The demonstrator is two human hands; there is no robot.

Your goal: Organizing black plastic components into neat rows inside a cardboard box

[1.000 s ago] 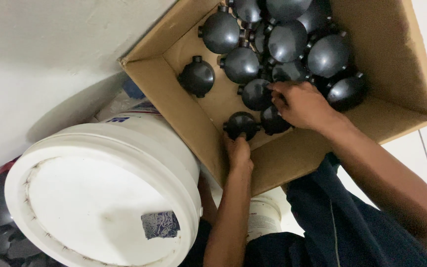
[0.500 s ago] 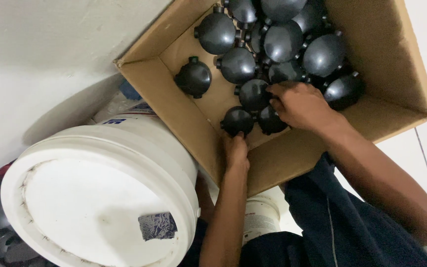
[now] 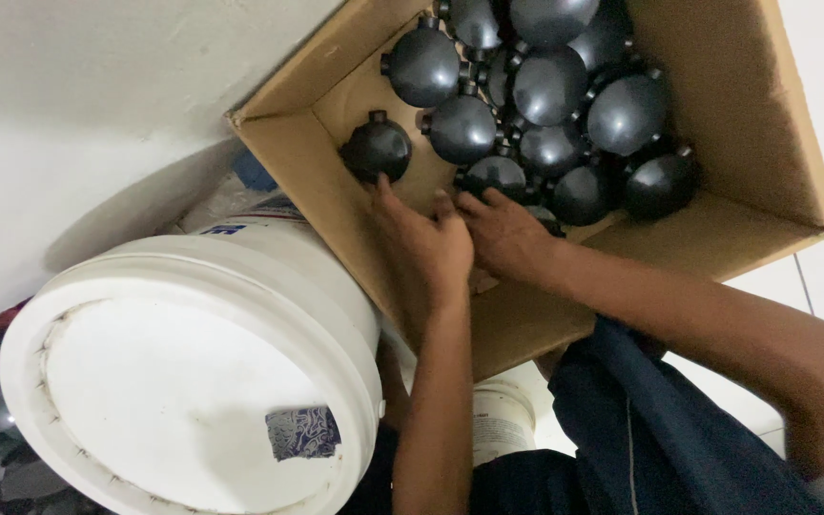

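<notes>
Both your hands are inside the open brown cardboard box (image 3: 774,114), low against its near wall. Your left hand (image 3: 426,248) lies flat on the box floor with fingers spread apart, its fingertips (image 3: 381,187) just touching the lone black round plastic junction box (image 3: 377,148) that sits by the box's left wall. Your right hand (image 3: 503,234) rests beside it, fingers loosely apart, reaching into the heap of black round plastic junction boxes (image 3: 550,86) that fills the far right of the box; whether it grips one, you cannot tell. A white plastic lidded bucket (image 3: 183,372) stands just beside the box's left wall.
</notes>
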